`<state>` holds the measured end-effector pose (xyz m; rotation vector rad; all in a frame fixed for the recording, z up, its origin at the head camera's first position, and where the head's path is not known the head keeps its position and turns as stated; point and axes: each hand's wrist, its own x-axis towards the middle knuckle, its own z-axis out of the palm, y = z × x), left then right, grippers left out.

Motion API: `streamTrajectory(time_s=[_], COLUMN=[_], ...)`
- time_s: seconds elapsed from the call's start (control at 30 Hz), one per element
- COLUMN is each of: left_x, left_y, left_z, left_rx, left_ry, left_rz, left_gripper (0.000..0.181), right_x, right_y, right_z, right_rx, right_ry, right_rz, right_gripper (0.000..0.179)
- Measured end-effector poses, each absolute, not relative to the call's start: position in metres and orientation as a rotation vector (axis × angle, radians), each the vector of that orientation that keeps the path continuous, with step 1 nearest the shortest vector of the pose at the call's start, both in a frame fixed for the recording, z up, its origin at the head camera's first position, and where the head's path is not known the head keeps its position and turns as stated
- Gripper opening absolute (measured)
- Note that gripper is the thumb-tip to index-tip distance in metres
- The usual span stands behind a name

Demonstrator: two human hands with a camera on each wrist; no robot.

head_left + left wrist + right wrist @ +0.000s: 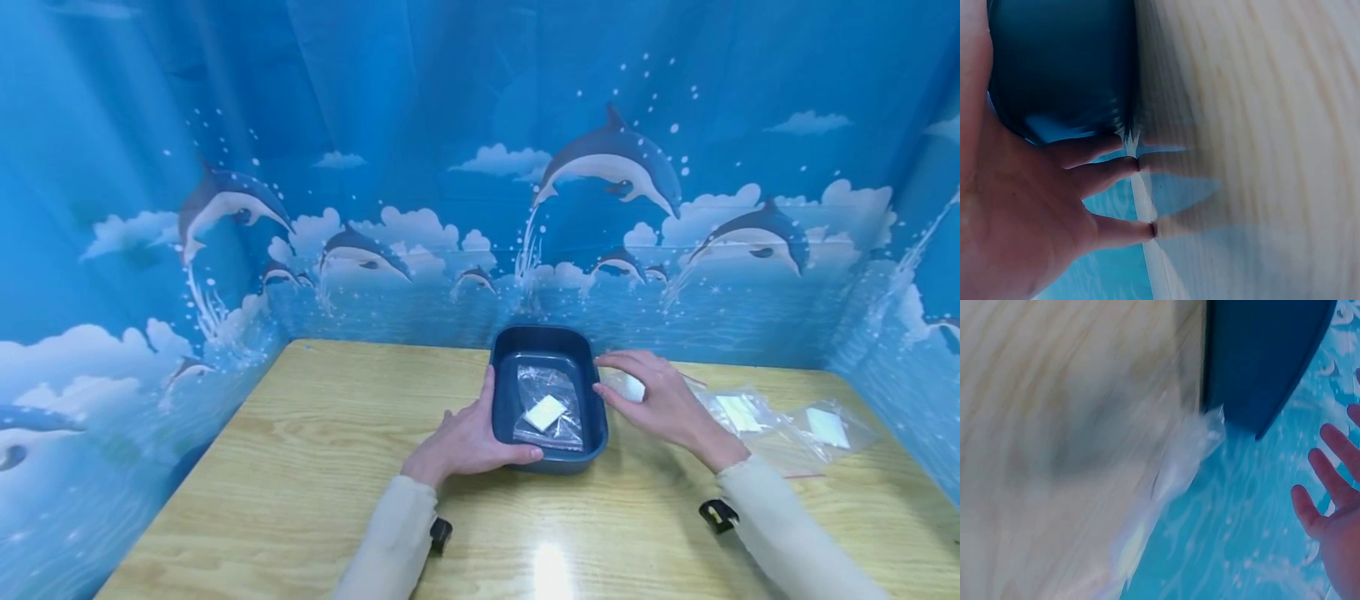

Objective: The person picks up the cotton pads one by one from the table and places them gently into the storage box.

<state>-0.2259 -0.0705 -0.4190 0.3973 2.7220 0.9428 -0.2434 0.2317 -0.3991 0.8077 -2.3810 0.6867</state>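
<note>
A: Surface?
B: Tabletop (360,433), pale wood grain, glare (551,571) at near side. Set towards back: bin (542,342), one clear bag (547,411) inside. To right: more bags (742,412).
A: Room?
B: Curtain (412,125), blue, dolphins (611,150) and clouds (502,160), three sides.
A: Grip?
B: Left hand (467,440): released, fingers (1107,174) straight along bin. Right hand (663,400): released, just beside bin's right side.

On the wood-grained counter (360,417), a dark blue tub (566,466) holds a clear plastic bag (531,383) with a white square showing in it. A person's left hand (465,439) lies against the tub's near left corner, fingers along the side and thumb at the near rim, while the right hand (660,398) has its fingertips by the right rim. More clear bags (827,427) with white pieces lie to the right, and a blue dolphin-print curtain (420,125) surrounds the counter's back and sides.
</note>
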Motion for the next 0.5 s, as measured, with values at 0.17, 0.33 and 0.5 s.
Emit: streamTrajectory(time_s=[0.17,0.33,0.5], left_x=[-0.225,-0.225,-0.225], left_y=[-0.07,-0.07,-0.069], left_z=[-0.418,-0.418,-0.418], left_rx=[0.391,0.381,0.369], left_ry=[2.716,2.705,2.705], left_rz=[0.948,0.962,0.955], left_gripper=[0.142,0.139,0.139], right_x=[-0.24,-0.235,-0.231], right_y=[0.255,0.273,0.287], right_z=[-0.399,-0.399,-0.402], right_rx=[0.731,0.65,0.577], right_ry=[-2.408,-2.473,-2.522], right_rz=[0.662,0.645,0.655], right_gripper=[0.046,0.054,0.061])
